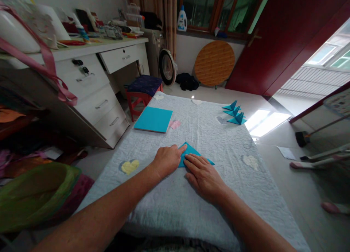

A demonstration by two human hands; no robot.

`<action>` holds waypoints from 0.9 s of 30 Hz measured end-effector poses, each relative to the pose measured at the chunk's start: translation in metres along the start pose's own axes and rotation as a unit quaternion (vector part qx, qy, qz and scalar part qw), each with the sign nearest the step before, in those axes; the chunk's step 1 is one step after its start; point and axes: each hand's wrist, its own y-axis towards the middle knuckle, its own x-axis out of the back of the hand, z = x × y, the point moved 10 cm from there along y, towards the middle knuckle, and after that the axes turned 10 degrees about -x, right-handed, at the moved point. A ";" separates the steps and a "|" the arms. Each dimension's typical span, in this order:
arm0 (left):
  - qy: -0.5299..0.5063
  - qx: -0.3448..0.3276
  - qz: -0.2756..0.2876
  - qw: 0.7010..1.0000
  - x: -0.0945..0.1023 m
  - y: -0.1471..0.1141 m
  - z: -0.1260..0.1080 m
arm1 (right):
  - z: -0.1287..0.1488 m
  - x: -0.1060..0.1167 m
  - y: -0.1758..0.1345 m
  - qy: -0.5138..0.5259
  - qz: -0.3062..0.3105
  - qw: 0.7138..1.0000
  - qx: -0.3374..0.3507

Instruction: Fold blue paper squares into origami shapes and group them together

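1. Pressing lightly, as it seems to me, both hands lie on the folded blue paper, which is a flat triangle at the near middle of the worktop, its point directed away from the person
2. The left hand has its index finger stretched to the top of the triangle, perhaps so that this corner cannot slip; the other fingers are bent, and I cannot tell whether the thumb pinches an edge
3. The right hand is spread open, with fingers laid flat over the lower part; it grasps nothing, and probably its weight makes the paper lie flat
4. On the far left is the stack of blue sheets, well apart from the hands, where I suppose it is reachable but does not disturb
5. On the far right stand the folded blue pieces, close together in a row, perhaps put there so that no arm crushes their raised points
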 end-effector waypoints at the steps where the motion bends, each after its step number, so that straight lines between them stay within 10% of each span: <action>1: 0.000 0.001 -0.003 1.000 -0.001 -0.001 0.001 | 0.000 -0.001 0.000 -0.006 0.005 1.000 -0.004; 17: 0.057 -0.022 -0.041 0.997 -0.001 -0.054 0.025 | -0.004 -0.007 -0.001 -0.018 0.034 0.999 -0.026; 27: 0.064 -0.166 -0.086 0.980 0.005 -0.077 -0.029 | 0.006 -0.006 -0.004 -0.053 0.051 0.997 -0.009</action>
